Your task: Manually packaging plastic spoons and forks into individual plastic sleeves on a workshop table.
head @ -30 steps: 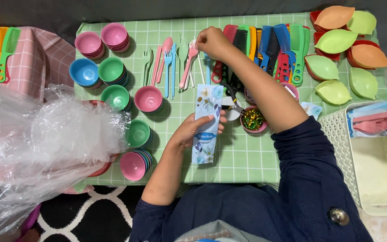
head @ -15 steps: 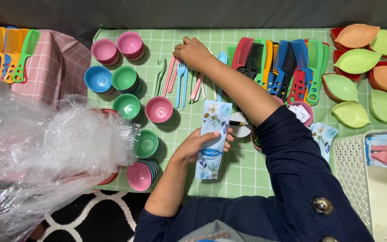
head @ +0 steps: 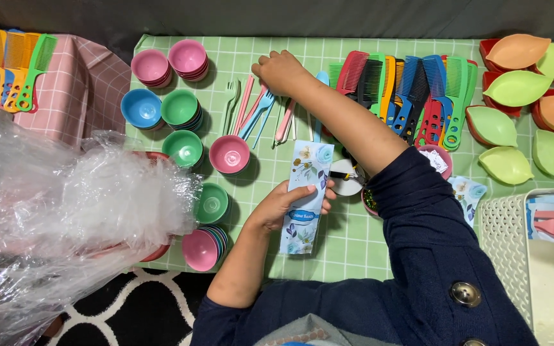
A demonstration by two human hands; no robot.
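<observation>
paper-look floral packet point(head: 306, 195) sits in your left hand point(head: 283, 208), fingers wrapped on its middle, just above the green checked cloth point(head: 347, 250) near your body. its long axis runs near to far, tilted a little, top end pointing away toward the cutlery, bottom end toward you. grip is mid-body only, so the packet could slip or swing if you loosen. just right of it a small white round thing point(head: 346, 179) and a bowl of glittery bits point(head: 370, 198) sit under your forearm; a sleeve drag could tip that bowl. farther out, your right hand point(head: 282, 72) is curled down on the pastel forks and spoons point(head: 261, 109); cannot tell exactly which piece it pinches. pulling one could scatter the others or nudge the pink bowl point(head: 229, 154). combs point(head: 405, 90) lie just beside, easy to knock.
</observation>
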